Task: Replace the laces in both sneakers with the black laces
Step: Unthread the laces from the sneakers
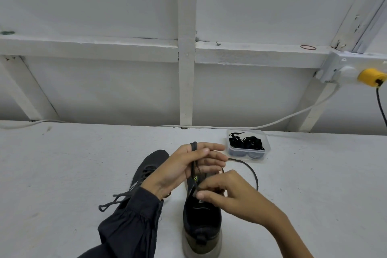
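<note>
Black lace (256, 178) pinched, tongue label (195, 178) unreadable

Light is coming in soft, even and rather dim; whites are reading grey. Faint blurry shadows are sitting on the table (62, 174) beside the sneaker (202, 222), whose dark upper is losing detail. The black lace (194, 146) is showing crisp near centre. Wide-angle lens is bowing the wall beam (83, 48) and table edge toward the corners; yellow plug (369, 76) at right edge is smearing soft.
</note>
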Demonstrator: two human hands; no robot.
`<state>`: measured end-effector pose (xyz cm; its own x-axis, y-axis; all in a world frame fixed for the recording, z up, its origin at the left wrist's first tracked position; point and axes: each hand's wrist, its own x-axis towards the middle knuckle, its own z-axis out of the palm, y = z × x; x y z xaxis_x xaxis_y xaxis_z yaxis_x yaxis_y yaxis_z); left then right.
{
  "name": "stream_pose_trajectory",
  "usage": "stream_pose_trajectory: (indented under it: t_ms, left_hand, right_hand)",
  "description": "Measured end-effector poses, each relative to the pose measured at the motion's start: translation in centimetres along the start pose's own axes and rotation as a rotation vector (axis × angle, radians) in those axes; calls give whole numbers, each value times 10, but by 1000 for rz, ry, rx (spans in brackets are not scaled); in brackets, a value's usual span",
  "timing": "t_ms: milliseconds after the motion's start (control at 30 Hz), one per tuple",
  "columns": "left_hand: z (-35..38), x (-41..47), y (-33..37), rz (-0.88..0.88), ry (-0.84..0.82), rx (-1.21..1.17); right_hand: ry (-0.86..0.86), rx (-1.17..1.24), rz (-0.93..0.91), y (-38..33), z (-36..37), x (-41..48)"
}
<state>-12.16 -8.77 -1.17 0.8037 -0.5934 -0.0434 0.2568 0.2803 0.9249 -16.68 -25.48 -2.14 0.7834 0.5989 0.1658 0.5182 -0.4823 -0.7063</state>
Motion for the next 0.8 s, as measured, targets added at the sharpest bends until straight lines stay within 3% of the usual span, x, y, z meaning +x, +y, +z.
stream_pose_trajectory:
  t_ms: [433,500,633,800]
  left_hand:
    - [15,-10,-13,-80,-39,163]
    - [16,-10,-14,-82,-17,204]
    - [20,-11,-11,-93,1,36]
    - [21,-12,-9,-144,-49,29]
  right_hand:
    - [-147,-415,113,-26,-54,11]
    - [-154,-405,112,-28,-57,15]
    - [-97,-354,67,-25,-62,25]
    - [-9,-89,-2,-12,-70,35]
